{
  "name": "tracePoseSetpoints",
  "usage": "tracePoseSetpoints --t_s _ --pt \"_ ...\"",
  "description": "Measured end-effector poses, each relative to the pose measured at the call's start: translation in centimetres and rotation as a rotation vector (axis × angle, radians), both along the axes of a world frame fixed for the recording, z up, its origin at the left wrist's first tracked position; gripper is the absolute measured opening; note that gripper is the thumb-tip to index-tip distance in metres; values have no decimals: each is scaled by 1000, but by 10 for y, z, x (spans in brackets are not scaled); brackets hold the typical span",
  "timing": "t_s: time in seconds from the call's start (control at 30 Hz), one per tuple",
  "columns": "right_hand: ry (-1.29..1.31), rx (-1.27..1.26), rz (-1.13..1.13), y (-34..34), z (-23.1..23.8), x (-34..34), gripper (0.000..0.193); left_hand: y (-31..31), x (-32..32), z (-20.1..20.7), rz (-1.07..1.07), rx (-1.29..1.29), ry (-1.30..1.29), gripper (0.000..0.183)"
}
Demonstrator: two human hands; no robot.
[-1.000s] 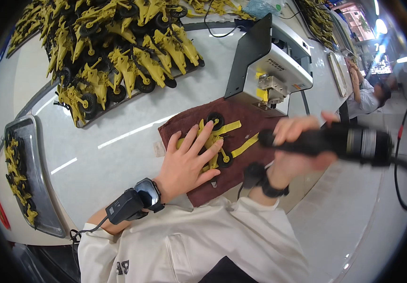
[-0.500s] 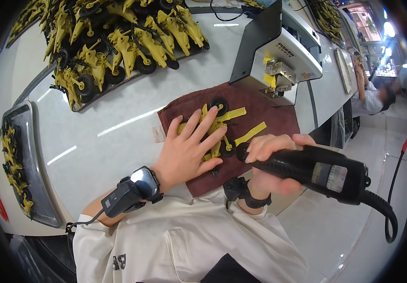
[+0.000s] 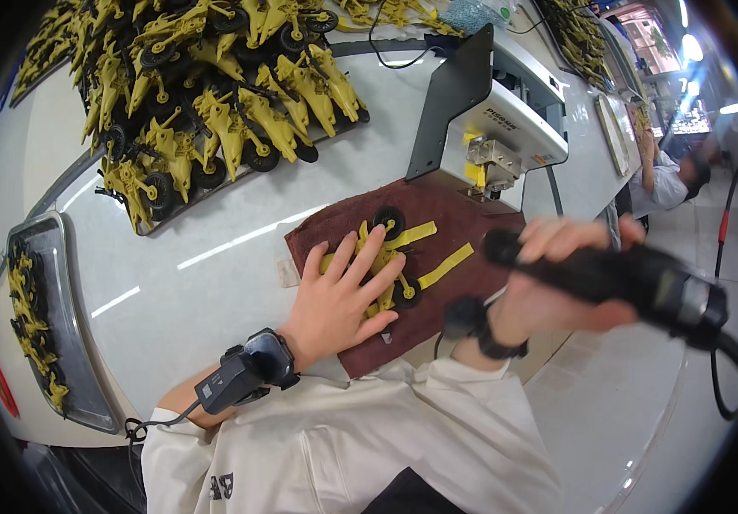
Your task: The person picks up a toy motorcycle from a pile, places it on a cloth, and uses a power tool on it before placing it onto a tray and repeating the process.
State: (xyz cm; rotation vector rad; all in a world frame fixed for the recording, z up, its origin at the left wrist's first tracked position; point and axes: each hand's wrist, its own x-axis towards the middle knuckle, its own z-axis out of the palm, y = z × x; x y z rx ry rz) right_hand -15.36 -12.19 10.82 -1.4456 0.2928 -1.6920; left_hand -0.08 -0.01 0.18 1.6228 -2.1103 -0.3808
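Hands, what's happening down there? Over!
Left hand spread over yellow wheeled toy, partly hiding it. Right hand gripping black corded tool. Yellow strips beside toy on maroon cloth.

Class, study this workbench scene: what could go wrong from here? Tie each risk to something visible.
1. The bare left hand is spread over a yellow model motorcycle with black wheels; should the black, cylindrical corded tool in the right hand slip, it might hit the left.
2. The tool's black cable hangs in a loop and could snag.
3. The dark red cloth underneath might bunch, shifting the model.
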Motion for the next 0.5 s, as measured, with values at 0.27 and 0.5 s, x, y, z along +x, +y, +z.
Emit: tracePoseSetpoints --t_s 0.27,0.5 --pt "204 126 -428 -54 1 18 73 2 4 0 5 23 39 64" --pt "113 135 307 41 -25 2 88 1 6 -3 10 3 52 67"
